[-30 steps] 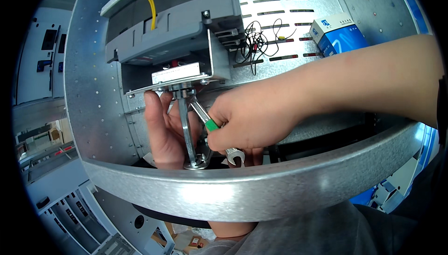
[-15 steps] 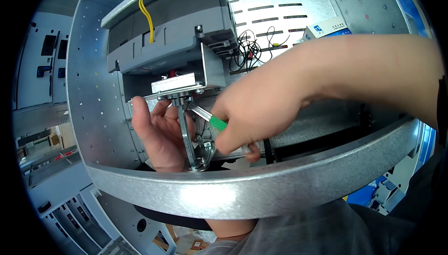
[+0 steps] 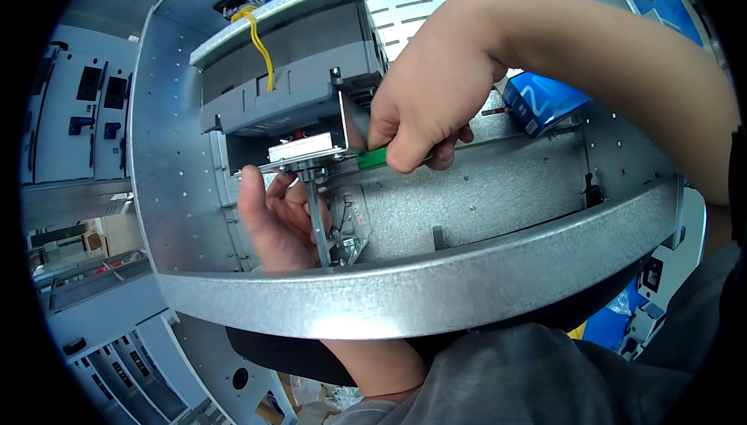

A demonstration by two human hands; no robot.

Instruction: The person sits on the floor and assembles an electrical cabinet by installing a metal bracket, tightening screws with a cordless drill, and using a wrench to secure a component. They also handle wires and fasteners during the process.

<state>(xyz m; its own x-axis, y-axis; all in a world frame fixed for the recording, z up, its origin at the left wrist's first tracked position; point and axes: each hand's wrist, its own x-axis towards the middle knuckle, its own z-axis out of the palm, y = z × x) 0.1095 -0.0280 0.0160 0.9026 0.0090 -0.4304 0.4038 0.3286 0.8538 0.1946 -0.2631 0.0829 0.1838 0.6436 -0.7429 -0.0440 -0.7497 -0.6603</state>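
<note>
There it was: the green-banded wrench (image 3: pixel 373 159), by the lower right corner of the bracket (image 3: pixel 352 125), well in from the metal enclosure's (image 3: pixel 420 289) near edge! The right hand (image 3: pixel 428 106) had its fingers clenched around it; the left hand (image 3: pixel 278 230) curled behind the steel shaft (image 3: pixel 318 223), gripping or not, impossible to tell. The danger: a badly seated end, hidden here, could have slipped, driving knuckles into metal.

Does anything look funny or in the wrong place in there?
Maybe the blue box on the right: it sits crooked inside the metal cabinet and looks like loose packaging, not a fitted part. I see nothing spilled or broken.
</note>
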